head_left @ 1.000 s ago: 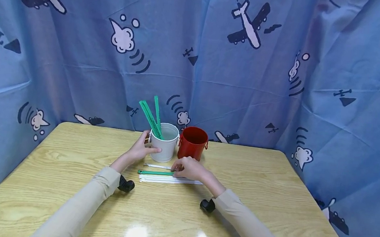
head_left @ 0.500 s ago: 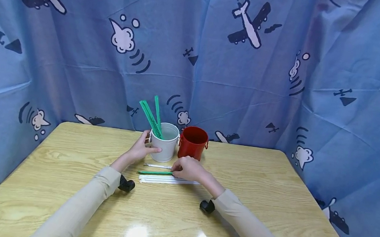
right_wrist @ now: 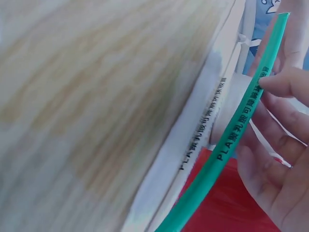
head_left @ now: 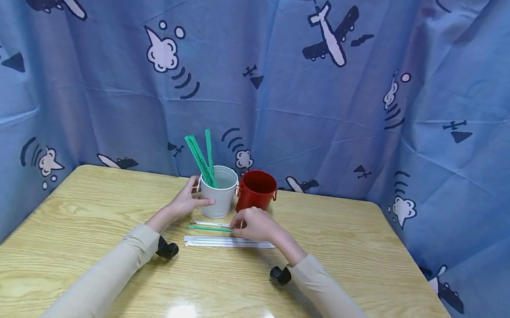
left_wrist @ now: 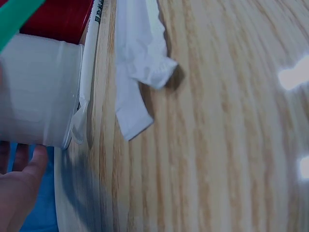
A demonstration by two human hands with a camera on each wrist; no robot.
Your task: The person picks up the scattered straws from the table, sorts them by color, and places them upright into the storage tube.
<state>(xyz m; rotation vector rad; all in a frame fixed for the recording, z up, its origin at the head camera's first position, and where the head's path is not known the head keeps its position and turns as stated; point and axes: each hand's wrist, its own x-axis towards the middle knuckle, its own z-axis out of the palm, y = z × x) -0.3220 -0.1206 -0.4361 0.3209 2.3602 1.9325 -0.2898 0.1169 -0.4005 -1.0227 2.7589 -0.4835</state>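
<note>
My left hand (head_left: 183, 203) holds the white bucket (head_left: 221, 202) from its left side, thumb across the front. Wrapped green straws (head_left: 200, 163) lean out of that bucket. Between thumb and fingers, my right hand (head_left: 256, 225) pinches another wrapped green straw (right_wrist: 236, 130), printed with black characters, just above the table. One white wrapped straw (head_left: 208, 223) lies close to the bucket's base. Nearer the person, more white wrapped straws (head_left: 226, 243) lie side by side, their right part below the right hand. In the left wrist view, their crimped paper ends (left_wrist: 140, 77) show.
A red bucket (head_left: 257, 193) stands against the right side of the white one, behind the right hand. The wooden table (head_left: 341, 265) ends at a blue curtain (head_left: 329, 135) printed with airplanes, which hangs at the back and sides.
The right hand has lifted the green straw from beside the white straws and shifted it slightly toward the buckets. The left hand stays on the white bucket. The head view has shifted slightly.
</note>
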